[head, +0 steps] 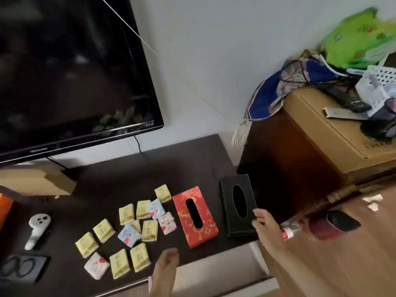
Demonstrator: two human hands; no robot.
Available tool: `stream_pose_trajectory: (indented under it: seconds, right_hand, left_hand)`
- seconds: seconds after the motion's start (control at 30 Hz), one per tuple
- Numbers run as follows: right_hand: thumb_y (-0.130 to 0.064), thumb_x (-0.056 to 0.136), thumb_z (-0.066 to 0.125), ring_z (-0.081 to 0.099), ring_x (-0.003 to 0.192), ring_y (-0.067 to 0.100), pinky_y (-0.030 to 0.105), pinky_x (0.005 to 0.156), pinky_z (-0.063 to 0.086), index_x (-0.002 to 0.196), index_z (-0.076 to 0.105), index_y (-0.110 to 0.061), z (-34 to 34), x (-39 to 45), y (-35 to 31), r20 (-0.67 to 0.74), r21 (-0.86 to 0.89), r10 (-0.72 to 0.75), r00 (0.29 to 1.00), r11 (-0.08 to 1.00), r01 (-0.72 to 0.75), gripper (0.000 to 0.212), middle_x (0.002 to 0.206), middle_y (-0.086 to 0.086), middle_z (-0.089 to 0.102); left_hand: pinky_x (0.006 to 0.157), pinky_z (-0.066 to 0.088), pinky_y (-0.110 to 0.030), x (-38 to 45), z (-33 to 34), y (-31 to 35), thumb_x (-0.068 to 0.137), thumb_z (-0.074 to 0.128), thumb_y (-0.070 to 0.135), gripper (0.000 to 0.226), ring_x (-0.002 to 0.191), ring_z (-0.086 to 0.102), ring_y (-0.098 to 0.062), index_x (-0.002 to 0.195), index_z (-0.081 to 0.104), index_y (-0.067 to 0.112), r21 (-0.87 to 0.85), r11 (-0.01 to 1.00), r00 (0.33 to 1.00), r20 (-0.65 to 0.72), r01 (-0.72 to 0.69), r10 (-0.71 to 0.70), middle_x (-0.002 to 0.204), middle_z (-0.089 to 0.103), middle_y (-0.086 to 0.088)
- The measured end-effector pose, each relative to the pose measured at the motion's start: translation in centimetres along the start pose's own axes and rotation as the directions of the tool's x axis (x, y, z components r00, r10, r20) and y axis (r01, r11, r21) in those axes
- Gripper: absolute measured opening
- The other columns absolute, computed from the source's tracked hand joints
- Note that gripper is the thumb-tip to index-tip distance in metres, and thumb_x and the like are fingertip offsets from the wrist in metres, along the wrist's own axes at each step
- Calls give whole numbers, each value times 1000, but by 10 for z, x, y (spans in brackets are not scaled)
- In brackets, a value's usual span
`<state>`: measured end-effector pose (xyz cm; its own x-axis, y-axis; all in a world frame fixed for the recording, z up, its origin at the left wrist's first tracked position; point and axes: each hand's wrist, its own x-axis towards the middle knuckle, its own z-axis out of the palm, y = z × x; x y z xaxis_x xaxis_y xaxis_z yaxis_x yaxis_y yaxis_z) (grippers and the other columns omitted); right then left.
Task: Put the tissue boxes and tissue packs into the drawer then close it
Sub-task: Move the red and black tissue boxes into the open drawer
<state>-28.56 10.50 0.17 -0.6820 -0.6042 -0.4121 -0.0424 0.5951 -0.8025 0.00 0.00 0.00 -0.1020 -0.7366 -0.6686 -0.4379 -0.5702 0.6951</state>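
A red and gold tissue box (196, 216) and a black tissue box (238, 203) lie side by side on the dark TV cabinet top (128, 179). Left of them, several small tissue packs (126, 234), yellow, blue and white, are scattered flat. My right hand (264, 222) touches the black box's near right edge with fingers spread. My left hand (166, 267) hovers open over the cabinet's front edge, near the yellow packs. Below the front edge, an open drawer (214, 273) shows its dark inside and white rim.
A large black TV (70, 71) hangs above the cabinet. A white controller (37, 229) and a black case (22, 269) lie at the left. A tall brown cabinet (289, 163) with a cardboard box (334, 133) stands at right. A red cup (334, 225) and a bottle (293, 229) sit on the floor.
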Motion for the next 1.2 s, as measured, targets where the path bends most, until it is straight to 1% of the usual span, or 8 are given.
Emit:
stream_pose_trajectory:
  seconds: [0.1,0.2,0.27,0.47,0.83,0.9,1.1,1.2]
  right_hand:
    - [-4,98,62,48,137,25,41,113,40,143,53,-9,2,40,0,-36,-161,-56,998,986,49,46,145,9,53]
    - [-7,96,66,44,139,33,49,114,41,146,48,-6,7,70,5,-39,-233,-25,999,972,15,53,150,15,48]
    - [-9,93,69,46,137,36,49,111,43,146,46,-4,11,89,15,-45,-254,-6,999,967,-5,57,150,18,48]
    - [-24,92,73,50,134,36,56,107,45,152,33,-9,29,132,41,-3,-187,68,998,980,-68,74,148,14,51]
    - [-10,87,74,64,118,29,35,91,51,138,55,-17,43,140,64,-148,-40,37,988,998,-43,55,127,5,68]
    - [-7,86,74,63,118,28,37,94,55,139,55,-17,42,126,67,-162,5,30,986,1000,-29,57,128,5,67]
    - [-4,84,74,66,108,10,10,64,51,135,56,-30,34,63,89,-194,92,-44,980,994,63,60,119,-8,70]
    - [-6,81,76,68,102,0,9,70,54,125,57,-44,38,28,105,-191,102,-62,980,991,83,62,113,-14,72]
  left_hand:
    - [93,45,-42,29,22,15,96,56,8,28,108,59,-27,123,60,10,64,998,999,-19,-28,29,115,65,-6]
    - [86,48,-39,51,44,31,90,58,12,22,99,60,-23,112,59,15,123,989,997,-18,-78,81,103,62,1]
    - [89,52,-51,67,60,35,86,59,17,17,100,64,-30,103,57,20,142,985,994,-23,-99,103,107,66,-8]
    - [101,46,-54,116,100,37,85,67,19,70,127,50,-35,144,32,6,197,977,982,-150,-84,115,139,49,-15]
    - [97,53,-46,140,105,25,79,75,10,63,107,65,-24,138,51,13,-24,999,944,-328,-47,37,118,68,-4]
    - [94,55,-45,129,102,23,77,75,6,60,102,67,-20,133,55,14,-28,995,944,-319,-92,78,113,70,0]
    - [86,60,-42,80,88,-21,75,72,7,56,92,70,-9,126,60,27,-125,967,950,-251,-221,185,100,73,11]
    - [88,59,-42,60,85,-54,77,73,12,57,97,70,-9,129,59,29,-143,954,950,-211,-262,229,105,74,12]
